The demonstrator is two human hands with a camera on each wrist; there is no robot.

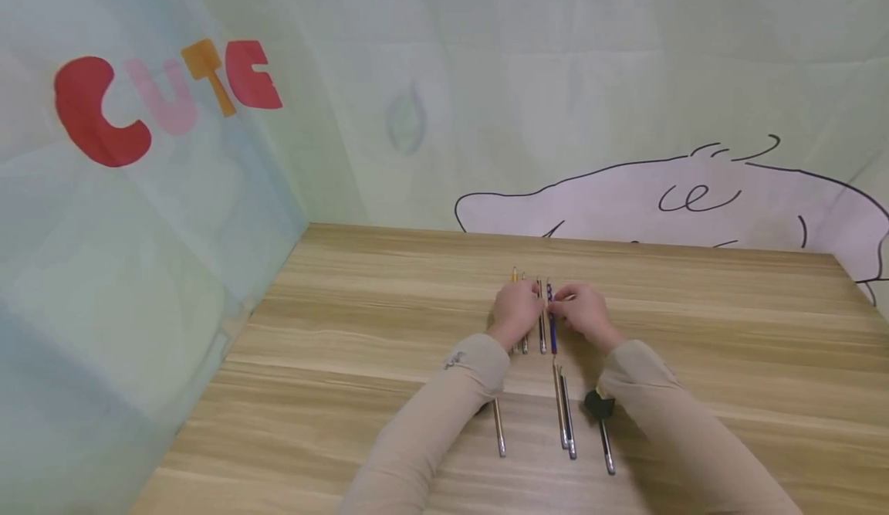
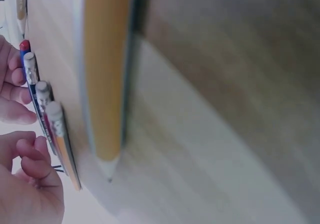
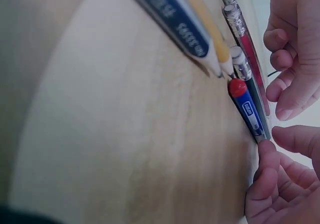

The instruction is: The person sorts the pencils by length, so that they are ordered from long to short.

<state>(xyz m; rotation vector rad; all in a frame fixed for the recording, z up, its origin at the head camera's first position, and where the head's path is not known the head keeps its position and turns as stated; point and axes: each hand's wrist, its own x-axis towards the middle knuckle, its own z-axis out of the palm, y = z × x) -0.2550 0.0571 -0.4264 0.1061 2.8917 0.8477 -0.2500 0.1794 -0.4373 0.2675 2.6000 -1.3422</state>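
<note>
My right hand pinches a blue pencil with a red end between thumb and fingers near its upper part. Its red tip faces the camera in the right wrist view. To the left, my left hand hovers over a row of pencils, fingers loosely bent. That row has a dark pencil, a reddish pencil and a yellow-orange pencil, their eraser ends towards me. The left hand covers part of the row in the head view.
Nearer me lie a yellow pencil and a dark pencil side by side, points away. Another pencil lies by the left sleeve, and a dark one by the right. A printed cloth wall borders the wooden table.
</note>
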